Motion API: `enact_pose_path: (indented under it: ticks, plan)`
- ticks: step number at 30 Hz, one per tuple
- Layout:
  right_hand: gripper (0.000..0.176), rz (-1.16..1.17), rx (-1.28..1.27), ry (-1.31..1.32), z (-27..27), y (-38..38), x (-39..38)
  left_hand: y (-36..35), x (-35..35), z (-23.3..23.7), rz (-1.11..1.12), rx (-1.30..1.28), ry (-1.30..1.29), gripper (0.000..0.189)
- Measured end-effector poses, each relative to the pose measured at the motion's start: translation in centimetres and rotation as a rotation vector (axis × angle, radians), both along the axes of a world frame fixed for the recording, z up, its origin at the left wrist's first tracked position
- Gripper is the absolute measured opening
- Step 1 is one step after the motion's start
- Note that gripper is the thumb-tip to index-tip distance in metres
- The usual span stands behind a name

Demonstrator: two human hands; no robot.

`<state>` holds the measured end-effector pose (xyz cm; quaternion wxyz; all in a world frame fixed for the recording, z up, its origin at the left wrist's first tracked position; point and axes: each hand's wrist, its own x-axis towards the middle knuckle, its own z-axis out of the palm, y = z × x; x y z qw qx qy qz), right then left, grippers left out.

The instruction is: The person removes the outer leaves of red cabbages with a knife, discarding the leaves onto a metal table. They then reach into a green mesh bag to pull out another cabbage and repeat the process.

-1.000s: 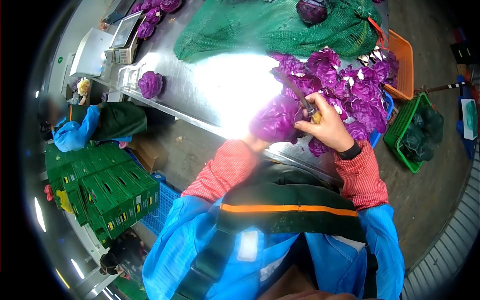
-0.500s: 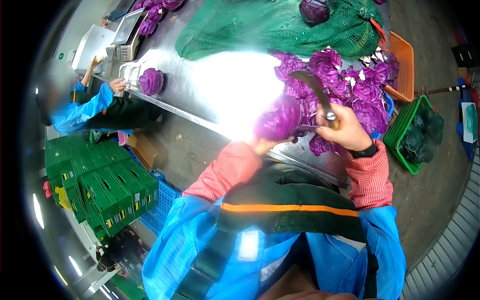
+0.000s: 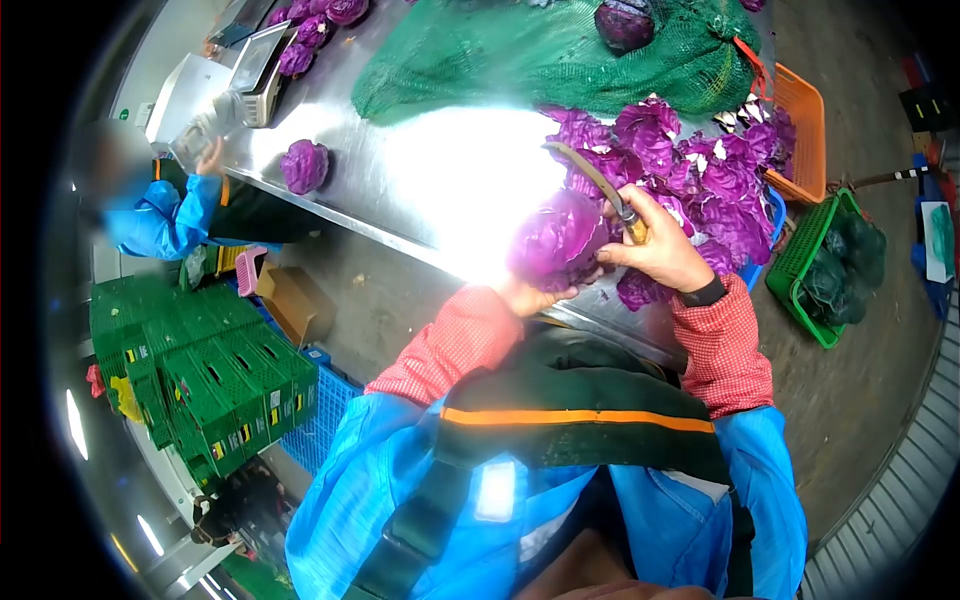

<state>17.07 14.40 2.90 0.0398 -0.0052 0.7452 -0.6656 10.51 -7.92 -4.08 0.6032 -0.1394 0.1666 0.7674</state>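
Note:
A purple cabbage [image 3: 555, 240] rests in my left hand [image 3: 533, 297], whose fingers curl under its lower side. My right hand [image 3: 660, 243] grips the wooden handle of a curved knife [image 3: 592, 172], with the blade pointing up and left above the cabbage. The thumb of that hand reaches to the cabbage's right side. Loose purple leaves [image 3: 728, 190] are heaped just beyond and to the right of my right hand, on the metal table [image 3: 375, 200].
A green net sack [image 3: 480, 60] lies across the table's far side. Another cabbage [image 3: 304, 166] sits left, near a scale [image 3: 262, 75] and a co-worker [image 3: 165, 215]. Orange [image 3: 815, 130] and green [image 3: 783, 285] baskets stand right; green crates [image 3: 215, 390] are stacked lower left.
My right hand has moved left, bringing the knife and thumb closer to the cabbage. The co-worker's hands have pulled back from the other cabbage and now hold something clear.

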Motion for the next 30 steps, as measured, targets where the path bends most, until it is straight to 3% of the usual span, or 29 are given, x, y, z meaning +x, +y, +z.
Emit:
enact_pose_path:
  ticks: [3, 6, 7, 8, 10, 11, 12, 14, 15, 16, 17, 19, 21, 22, 24, 28, 30]
  plan:
    - [0.042, 0.018, -0.130, -0.074, 0.6, 0.1, 0.2, -0.3, 0.3, -1.2, 0.031, 0.025, -0.046, 0.066]
    - [0.032, 0.108, -0.016, 0.131, -1.1, 0.3, 0.4, -0.3, 0.7, -1.2, 0.083, 0.011, -0.066, 0.064]
    - [0.024, 0.079, -0.176, 0.050, 0.5, -0.3, 0.7, -0.1, 0.7, -0.2, 0.102, -0.008, -0.066, 0.061]
    - [0.024, 0.131, -0.388, -0.382, 3.2, 0.6, 1.8, 0.2, 0.6, 0.9, 0.122, -0.046, -0.053, 0.055]
    - [0.026, 0.156, -0.507, -0.189, 3.0, 1.0, 2.6, 0.5, 0.4, 2.7, 0.141, -0.123, -0.021, 0.050]
    - [0.028, 0.138, -0.392, -0.356, 3.5, 2.2, 2.7, 0.5, 0.2, 3.1, 0.138, -0.161, -0.001, 0.052]
    - [0.039, -0.017, -0.107, -0.095, 1.3, 1.6, 2.0, 0.5, 0.1, 3.2, 0.134, -0.198, 0.019, 0.053]
    - [0.057, -0.212, 0.090, -0.100, 0.9, 0.5, 1.0, 0.3, -0.3, 2.1, 0.047, -0.095, 0.108, 0.065]
    - [0.071, -0.206, -0.009, -0.025, -0.6, 0.1, 0.7, 0.1, -0.7, 3.2, -0.025, -0.048, 0.173, 0.069]
    - [0.072, -0.172, -0.216, -0.084, 0.2, -0.9, 0.6, -0.1, -0.9, 4.3, -0.094, -0.004, 0.234, 0.073]
    - [0.065, -0.197, -0.133, 0.038, -0.6, -1.3, 0.2, -0.2, -1.0, 5.3, -0.121, -0.109, 0.340, 0.076]
    - [0.055, -0.219, -0.086, 0.042, -2.4, -1.8, -0.3, -0.4, -1.0, 7.6, -0.167, -0.321, 0.549, 0.083]
    - [0.047, -0.209, -0.151, -0.180, -2.8, -2.0, -0.6, 0.1, -2.0, 10.7, -0.126, -0.228, 0.774, 0.086]
    - [0.041, -0.245, -0.192, -0.299, -2.1, -3.2, -0.9, -0.3, -1.7, 9.8, -0.057, -0.229, 0.750, 0.083]
    - [0.041, -0.206, -0.154, -0.241, -3.6, -4.4, -1.4, -1.2, -1.3, 8.0, 0.082, -0.226, 0.707, 0.080]
    - [0.051, -0.219, 0.308, -0.074, -0.7, -4.8, -2.2, -4.0, -1.9, 5.3, 0.136, -0.252, 0.625, 0.077]
    - [0.061, -0.153, 0.334, -0.038, 0.3, -4.8, -2.9, -4.6, -2.5, 5.0, 0.131, -0.275, 0.672, 0.081]
